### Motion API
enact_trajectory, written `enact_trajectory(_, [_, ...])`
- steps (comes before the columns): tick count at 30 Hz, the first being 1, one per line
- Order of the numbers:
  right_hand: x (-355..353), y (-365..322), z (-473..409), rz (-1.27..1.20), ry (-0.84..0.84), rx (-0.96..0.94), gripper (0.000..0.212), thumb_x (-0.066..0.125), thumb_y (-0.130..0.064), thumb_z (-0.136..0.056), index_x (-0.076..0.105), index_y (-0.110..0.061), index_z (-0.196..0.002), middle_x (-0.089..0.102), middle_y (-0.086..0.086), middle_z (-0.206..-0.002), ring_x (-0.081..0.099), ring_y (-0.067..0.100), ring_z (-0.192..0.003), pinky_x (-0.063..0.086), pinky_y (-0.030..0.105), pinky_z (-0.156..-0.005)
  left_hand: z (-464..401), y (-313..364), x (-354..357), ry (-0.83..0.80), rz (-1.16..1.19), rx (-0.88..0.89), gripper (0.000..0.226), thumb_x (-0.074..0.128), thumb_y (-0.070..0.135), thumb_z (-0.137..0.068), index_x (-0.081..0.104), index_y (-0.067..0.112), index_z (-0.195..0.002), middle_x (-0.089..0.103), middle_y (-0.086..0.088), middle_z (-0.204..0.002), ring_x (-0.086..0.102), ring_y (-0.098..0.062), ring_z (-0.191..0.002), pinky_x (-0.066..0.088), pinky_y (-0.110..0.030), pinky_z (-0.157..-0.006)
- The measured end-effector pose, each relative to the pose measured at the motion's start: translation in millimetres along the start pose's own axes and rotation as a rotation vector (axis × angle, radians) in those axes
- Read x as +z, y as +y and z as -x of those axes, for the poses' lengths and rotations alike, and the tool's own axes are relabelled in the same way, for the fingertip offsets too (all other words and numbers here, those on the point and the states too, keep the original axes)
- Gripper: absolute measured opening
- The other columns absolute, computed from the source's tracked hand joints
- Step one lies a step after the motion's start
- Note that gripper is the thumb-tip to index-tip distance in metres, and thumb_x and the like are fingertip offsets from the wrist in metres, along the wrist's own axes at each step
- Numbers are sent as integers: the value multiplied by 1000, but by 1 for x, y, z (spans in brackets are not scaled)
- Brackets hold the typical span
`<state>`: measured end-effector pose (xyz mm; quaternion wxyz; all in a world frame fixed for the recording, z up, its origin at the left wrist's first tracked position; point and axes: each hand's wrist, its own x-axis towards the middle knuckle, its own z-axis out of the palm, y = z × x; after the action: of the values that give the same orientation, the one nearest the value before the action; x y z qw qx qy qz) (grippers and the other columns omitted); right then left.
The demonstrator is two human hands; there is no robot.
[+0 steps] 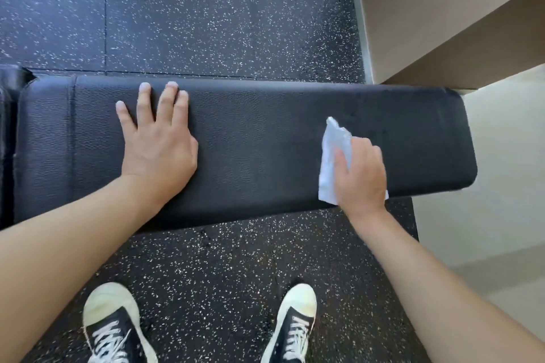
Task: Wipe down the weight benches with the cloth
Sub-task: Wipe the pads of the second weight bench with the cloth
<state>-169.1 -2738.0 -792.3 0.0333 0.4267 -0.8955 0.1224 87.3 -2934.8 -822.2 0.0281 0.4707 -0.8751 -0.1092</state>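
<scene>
Right hand fingers curl on cloth atop bench; left hand rests flat.

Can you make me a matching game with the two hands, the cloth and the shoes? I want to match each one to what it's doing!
Things:
1. left hand
2. right hand
3. cloth
4. shoes

What they're doing:
A. standing on the speckled floor
B. lying flat with fingers spread on the bench
C. white, crumpled, pressed to the bench
D. holding the cloth

Pairs: 1-B, 2-D, 3-C, 4-A
</scene>
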Motion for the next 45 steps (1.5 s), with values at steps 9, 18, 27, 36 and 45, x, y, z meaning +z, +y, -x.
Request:
enact_trajectory(9, [38, -141, 32, -131, 19, -141, 10, 71, -21, -92, 64, -13, -93, 60, 4, -86, 54, 29, -77, 41, 41, -60, 14, 24, -5, -75, 70, 176, 62, 36, 15, -96, 43, 6, -157, 33, -15, -169, 25, -38, -158, 17, -64, -124])
enact_trajectory(18, [15, -2, 3, 53, 81, -252, 7, 63, -14, -92, 69, -13, -90, 59, 4, -80, 55, 28, -71, 43, 38, -56, 7, 98, -12, -198, -1, 343, 66, 41, 24, -89, 50, 6, -152, 40, -18, -163, 31, -45, -152, 29, -69, -117])
enact_trajectory(27, [4, 55, 1, -78, 99, 10, 14, 74, -15, -90, 63, -6, -86, 59, 11, -80, 55, 34, -72, 46, 45, -59, -36, 166, 9, -141, 23, 339, 59, 47, 22, -95, 46, 11, -152, 39, -12, -163, 34, -38, -150, 28, -63, -119])
enact_trajectory(36, [12, 31, 16, -183, 120, -293, 2, 69, -14, -90, 67, -14, -88, 59, 3, -79, 56, 28, -72, 41, 40, -56, -53, 183, 32, 77, 127, 118, 55, 42, 15, -93, 48, 13, -147, 45, -12, -157, 39, -38, -145, 24, -55, -124])
enact_trajectory(45, [-11, 161, -15, -142, 113, 132, 19, 65, -21, -101, 62, -5, -92, 54, 10, -81, 44, 30, -72, 45, 48, -65, -52, 196, 39, 130, 146, -20, 49, 43, 18, -94, 49, 15, -143, 43, -8, -158, 32, -35, -151, 16, -57, -127])
